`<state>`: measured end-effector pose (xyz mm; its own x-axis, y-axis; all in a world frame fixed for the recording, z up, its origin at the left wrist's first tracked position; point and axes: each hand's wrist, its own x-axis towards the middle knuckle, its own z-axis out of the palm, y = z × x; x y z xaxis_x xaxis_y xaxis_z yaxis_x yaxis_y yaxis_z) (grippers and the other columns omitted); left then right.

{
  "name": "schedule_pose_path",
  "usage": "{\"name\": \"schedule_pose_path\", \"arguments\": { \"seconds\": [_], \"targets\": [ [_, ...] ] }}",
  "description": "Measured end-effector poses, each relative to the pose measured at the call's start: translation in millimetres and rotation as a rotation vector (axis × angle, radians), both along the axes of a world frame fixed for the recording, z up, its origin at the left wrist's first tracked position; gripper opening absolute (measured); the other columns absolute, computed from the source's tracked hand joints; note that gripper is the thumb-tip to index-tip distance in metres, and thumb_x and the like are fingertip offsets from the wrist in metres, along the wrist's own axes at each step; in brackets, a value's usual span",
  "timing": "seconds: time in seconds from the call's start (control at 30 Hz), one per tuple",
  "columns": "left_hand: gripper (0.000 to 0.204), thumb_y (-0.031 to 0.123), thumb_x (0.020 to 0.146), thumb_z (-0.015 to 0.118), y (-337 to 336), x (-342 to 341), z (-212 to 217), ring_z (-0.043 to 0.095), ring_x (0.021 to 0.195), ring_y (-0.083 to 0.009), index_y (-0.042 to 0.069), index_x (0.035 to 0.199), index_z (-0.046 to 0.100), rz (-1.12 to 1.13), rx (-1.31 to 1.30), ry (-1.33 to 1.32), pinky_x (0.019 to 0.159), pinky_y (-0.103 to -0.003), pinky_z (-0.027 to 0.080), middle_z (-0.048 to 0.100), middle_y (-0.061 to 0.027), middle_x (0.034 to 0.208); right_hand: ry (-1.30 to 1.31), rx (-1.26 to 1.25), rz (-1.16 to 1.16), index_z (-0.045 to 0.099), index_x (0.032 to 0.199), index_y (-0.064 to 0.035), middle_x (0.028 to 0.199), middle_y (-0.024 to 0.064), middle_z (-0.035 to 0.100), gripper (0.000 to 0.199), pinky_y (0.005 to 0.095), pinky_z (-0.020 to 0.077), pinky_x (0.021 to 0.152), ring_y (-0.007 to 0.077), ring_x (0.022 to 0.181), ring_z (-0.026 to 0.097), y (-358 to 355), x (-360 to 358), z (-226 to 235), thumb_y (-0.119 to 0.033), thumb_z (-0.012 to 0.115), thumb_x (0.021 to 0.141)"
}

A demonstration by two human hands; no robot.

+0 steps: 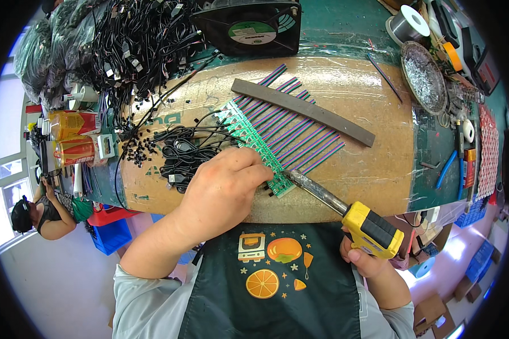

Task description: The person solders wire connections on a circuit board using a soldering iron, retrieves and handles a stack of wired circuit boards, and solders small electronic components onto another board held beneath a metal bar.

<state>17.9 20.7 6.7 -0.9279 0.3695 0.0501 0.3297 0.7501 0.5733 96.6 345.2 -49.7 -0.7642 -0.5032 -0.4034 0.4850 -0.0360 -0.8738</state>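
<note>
Nearest the camera hangs a dark apron (277, 282) printed with fruit, worn over a grey shirt. Just above it, the right hand (365, 261) has its grip clenched around the yellow and black handle of a soldering iron (345, 210); the iron's metal barrel slants up and to the left, and its tip touches the near end of a row of green circuit strips (253, 144) lying on the brown board surface (356, 113). The left hand (223, 189) rests on the surface just beside that same end, fingers curled and pinched down at the strips close to the iron's tip; what the fingertips hold is too small to tell. Striped ribbon wires (300, 133) fan out from the strips, and a long grey bar (302, 110) lies across them. A bundle of black cables (181, 152) sits touching the left hand's far side. Farther back stands a black fan (251, 25), a heap of black wiring (136, 45) to its left. A solder spool (410, 22) and a round metal dish (424, 76) sit at the far right.
</note>
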Motion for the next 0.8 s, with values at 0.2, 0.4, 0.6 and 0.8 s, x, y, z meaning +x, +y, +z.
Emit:
{"name": "schedule_pose_path", "arguments": {
  "seconds": [0.2,0.4,0.6,0.8],
  "targets": [
    [0.026,-0.008,0.067,0.064,-2,-3,0,0.062,0.087,-0.0308,0.006,0.089,0.066,-0.049,-0.011,0.002,0.074,-0.039,0.053,0.062,-0.0104,0.092,0.087,0.049,0.046,0.048,0.122,0.0031,0.067,0.005,0.051,0.053,0.026,0.0398,0.051,0.0131,0.056,0.048,2,1,-3,-0.022,0.072,0.082],
    [0.026,-0.007,0.067,0.063,-2,-7,1,0.062,0.088,-0.0318,0.004,0.09,0.064,-0.118,-0.012,0.023,0.076,-0.039,0.052,0.062,-0.0111,0.093,0.081,0.057,0.028,0.047,0.122,0.0028,0.067,0.0046,0.052,0.054,0.0256,0.0397,0.052,0.0127,0.056,0.049,3,1,-4,-0.022,0.072,0.082],
    [0.025,-0.006,0.067,0.062,-3,-9,4,0.06,0.088,-0.0317,0.003,0.09,0.064,-0.195,-0.07,-0.003,0.078,-0.04,0.05,0.06,-0.0115,0.095,0.175,0.083,0.098,0.047,0.122,0.0028,0.068,0.0039,0.051,0.053,0.0251,0.0386,0.052,0.0121,0.056,0.048,8,3,-9,-0.02,0.073,0.082],
    [0.026,-0.004,0.069,0.063,0,-7,5,0.06,0.088,-0.0316,0.003,0.093,0.063,-0.159,-0.093,0.015,0.078,-0.04,0.05,0.059,-0.0123,0.094,0.154,0.16,0.028,0.062,0.085,-0.004,0.073,0.007,0.06,0.016,0.0336,0.0478,0.061,0.0231,0.065,0.059,0,-6,5,-0.014,0.072,0.078]
  ]
}}
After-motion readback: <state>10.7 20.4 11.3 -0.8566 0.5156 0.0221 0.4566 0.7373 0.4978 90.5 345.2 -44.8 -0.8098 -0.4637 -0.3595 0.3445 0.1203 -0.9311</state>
